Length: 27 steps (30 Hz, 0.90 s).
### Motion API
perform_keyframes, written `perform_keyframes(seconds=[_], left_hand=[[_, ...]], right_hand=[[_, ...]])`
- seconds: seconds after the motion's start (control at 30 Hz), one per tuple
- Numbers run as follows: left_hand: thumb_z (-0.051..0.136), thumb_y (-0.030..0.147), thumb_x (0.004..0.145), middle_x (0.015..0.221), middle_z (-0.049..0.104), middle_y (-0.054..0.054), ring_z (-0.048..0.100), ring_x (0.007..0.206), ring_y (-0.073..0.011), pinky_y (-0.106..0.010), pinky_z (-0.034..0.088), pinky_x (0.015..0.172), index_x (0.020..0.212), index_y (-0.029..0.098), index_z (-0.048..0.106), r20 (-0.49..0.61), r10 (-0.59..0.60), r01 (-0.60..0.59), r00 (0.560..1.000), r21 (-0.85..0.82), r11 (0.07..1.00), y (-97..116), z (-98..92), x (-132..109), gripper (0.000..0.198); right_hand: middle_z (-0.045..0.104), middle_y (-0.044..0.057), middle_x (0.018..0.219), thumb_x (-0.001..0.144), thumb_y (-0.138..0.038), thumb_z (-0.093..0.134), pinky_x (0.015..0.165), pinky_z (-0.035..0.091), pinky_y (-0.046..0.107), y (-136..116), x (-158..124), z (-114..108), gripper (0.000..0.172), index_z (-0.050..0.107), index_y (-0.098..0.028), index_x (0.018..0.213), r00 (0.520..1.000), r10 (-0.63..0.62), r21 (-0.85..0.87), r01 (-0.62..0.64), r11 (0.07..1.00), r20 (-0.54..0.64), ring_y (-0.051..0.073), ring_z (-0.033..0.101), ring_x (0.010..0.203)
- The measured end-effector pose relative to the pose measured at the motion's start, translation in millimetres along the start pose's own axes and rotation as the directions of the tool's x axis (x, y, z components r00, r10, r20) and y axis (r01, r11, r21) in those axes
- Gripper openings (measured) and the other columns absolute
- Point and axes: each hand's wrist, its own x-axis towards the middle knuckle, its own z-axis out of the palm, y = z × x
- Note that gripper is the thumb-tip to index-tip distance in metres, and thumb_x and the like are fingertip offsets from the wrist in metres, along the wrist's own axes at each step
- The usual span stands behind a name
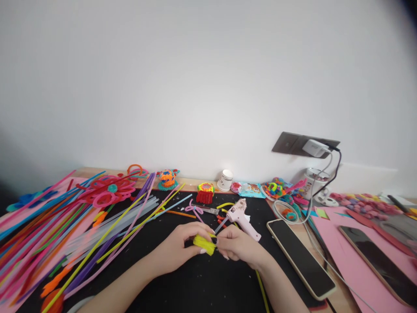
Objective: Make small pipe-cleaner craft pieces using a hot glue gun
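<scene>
My left hand [182, 244] is closed around a short, fuzzy yellow pipe-cleaner piece [204, 245], held over the black mat [182, 287]. Pressed up against that piece's right side, my right hand [239, 245] has its fingers pinched together. A small dark spot shows between the two hands, but what the right fingers grip is too small to make out. Just behind the hands lies a pale pink glue gun [243, 219] with a glue stick [221, 226] at its back. A purple pipe-cleaner loop [194, 209] rests behind my left hand.
Loose pipe cleaners [42, 243] cover the left side. Finished pipe-cleaner pieces [206, 192] and a paper cup [224, 180] line the back. To the right lie a phone [301, 258], a second phone [381, 265], pink sheets [342, 239] and a white cable [312, 234].
</scene>
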Motion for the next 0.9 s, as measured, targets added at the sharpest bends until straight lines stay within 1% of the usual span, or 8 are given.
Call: perform_keyframes(seconds=[0.17, 0.27, 0.37, 0.47, 0.6, 0.67, 0.77, 0.9], left_hand=[[0.063, 0.009, 0.072, 0.113, 0.064, -0.006, 0.059, 0.100, -0.0212, -0.031, 0.046, 0.088, 0.089, 0.020, 0.069, -0.027, -0.033, 0.031, 0.999, -0.085, 0.996, -7.8, 0.7, 0.9, 0.021], [0.064, 0.010, 0.073, 0.112, 0.063, -0.006, 0.059, 0.102, -0.0214, -0.032, 0.046, 0.089, 0.089, 0.020, 0.069, -0.055, -0.007, 0.001, 0.998, -0.096, 0.995, -11.7, 0.0, 2.1, 0.020], [0.065, 0.014, 0.075, 0.118, 0.058, -0.007, 0.054, 0.110, -0.0241, -0.035, 0.045, 0.092, 0.092, 0.021, 0.068, -0.090, 0.034, -0.044, 0.995, -0.103, 0.994, -13.8, -1.3, 2.7, 0.018], [0.064, 0.017, 0.078, 0.128, 0.051, -0.008, 0.048, 0.119, -0.0261, -0.037, 0.043, 0.096, 0.097, 0.022, 0.066, -0.095, 0.053, -0.065, 0.994, -0.130, 0.989, -13.4, -2.0, 2.4, 0.020], [0.063, 0.016, 0.078, 0.130, 0.047, -0.007, 0.046, 0.122, -0.0254, -0.037, 0.042, 0.097, 0.095, 0.023, 0.064, -0.095, 0.040, -0.053, 0.995, -0.142, 0.988, -13.0, -1.6, 1.7, 0.018], [0.066, 0.015, 0.077, 0.130, 0.046, -0.007, 0.045, 0.123, -0.0256, -0.037, 0.042, 0.098, 0.096, 0.023, 0.064, -0.102, 0.043, -0.056, 0.994, -0.129, 0.990, -13.8, -1.5, 1.4, 0.021], [0.070, 0.018, 0.074, 0.131, 0.045, -0.008, 0.044, 0.123, -0.0267, -0.038, 0.041, 0.099, 0.101, 0.024, 0.064, -0.096, 0.062, -0.072, 0.993, -0.109, 0.991, -14.4, -1.2, 0.7, 0.029], [0.063, 0.029, 0.081, 0.130, 0.048, -0.009, 0.046, 0.120, -0.0264, -0.038, 0.042, 0.098, 0.116, 0.024, 0.057, -0.113, 0.078, -0.094, 0.990, -0.139, 0.986, -11.0, -0.2, 0.0, 0.035]], right_hand=[[0.037, -0.009, 0.039, 0.083, -0.039, 0.054, 0.031, 0.009, 0.019, -2.5, 0.9, 2.3, 0.043, 0.044, -0.016, 0.048, 0.993, 0.107, 0.001, -0.107, 0.994, -0.047, 0.000, 0.021, 0.029], [0.041, -0.010, 0.047, 0.079, -0.041, 0.061, 0.030, 0.014, 0.014, -3.3, 2.6, 4.3, 0.033, 0.047, -0.017, 0.062, 0.980, 0.134, 0.010, -0.134, 0.991, -0.145, 0.001, 0.026, 0.033], [0.052, -0.007, 0.061, 0.079, -0.043, 0.062, 0.031, 0.024, 0.012, -1.9, 5.1, 6.6, 0.027, 0.049, -0.019, 0.082, 0.981, 0.042, 0.094, -0.025, 0.995, -0.188, 0.003, 0.038, 0.039], [0.056, -0.005, 0.068, 0.079, -0.047, 0.062, 0.033, 0.034, 0.013, 0.6, 7.3, 9.7, 0.033, 0.050, -0.019, 0.092, 0.979, -0.064, 0.205, 0.104, 0.973, -0.192, 0.006, 0.050, 0.046], [0.059, -0.002, 0.071, 0.075, -0.049, 0.066, 0.044, 0.049, 0.020, 2.9, 8.9, 15.1, 0.039, 0.053, -0.018, 0.095, 0.991, -0.089, 0.336, 0.117, 0.935, -0.098, 0.012, 0.063, 0.056], [0.062, 0.000, 0.071, 0.075, -0.048, 0.067, 0.048, 0.050, 0.021, 3.2, 9.5, 17.4, 0.038, 0.056, -0.016, 0.093, 0.992, -0.089, 0.373, 0.116, 0.920, -0.089, 0.013, 0.065, 0.058], [0.064, 0.000, 0.070, 0.074, -0.045, 0.070, 0.051, 0.050, 0.022, 2.9, 10.0, 19.2, 0.035, 0.058, -0.016, 0.089, 0.988, -0.085, 0.406, 0.130, 0.905, -0.126, 0.014, 0.065, 0.059], [0.064, 0.001, 0.070, 0.072, -0.044, 0.072, 0.057, 0.052, 0.026, 2.3, 9.8, 18.9, 0.034, 0.059, -0.016, 0.087, 0.983, -0.105, 0.410, 0.158, 0.898, -0.148, 0.015, 0.066, 0.061]])
